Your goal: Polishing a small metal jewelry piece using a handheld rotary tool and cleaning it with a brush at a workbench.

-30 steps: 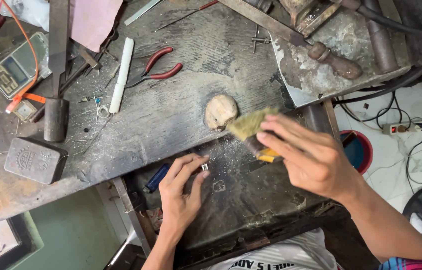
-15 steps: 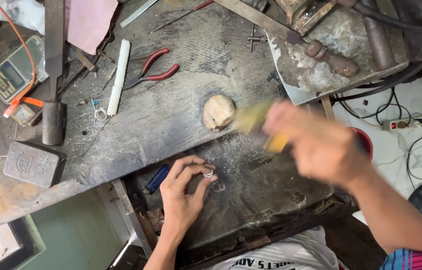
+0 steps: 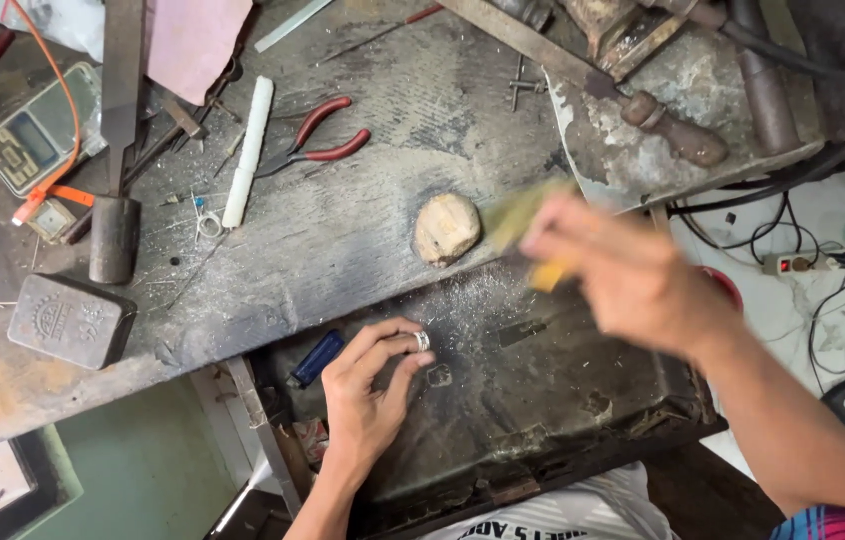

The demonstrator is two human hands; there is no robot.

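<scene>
My left hand (image 3: 368,385) rests on the dark lower tray (image 3: 543,400) and pinches a small silver ring (image 3: 423,341) between thumb and fingertips. My right hand (image 3: 633,280) is blurred with motion above the tray's back edge and grips a yellow-handled brush (image 3: 528,225) with pale bristles. The bristles sit just right of a round wooden peg (image 3: 447,228) at the bench's front edge. Fine metal filings (image 3: 473,300) lie scattered on the tray between the two hands.
A blue lighter (image 3: 318,358) lies left of my left hand. On the worn bench (image 3: 343,240) are red-handled pliers (image 3: 318,140), a white stick (image 3: 248,150), a hammer (image 3: 115,200), a dark metal block (image 3: 71,320) and a small digital scale (image 3: 38,140). A power strip (image 3: 793,263) lies on the floor.
My right hand with the brush has swept back and forth near the wooden peg and is now more blurred. My left hand keeps the ring in nearly the same spot.
</scene>
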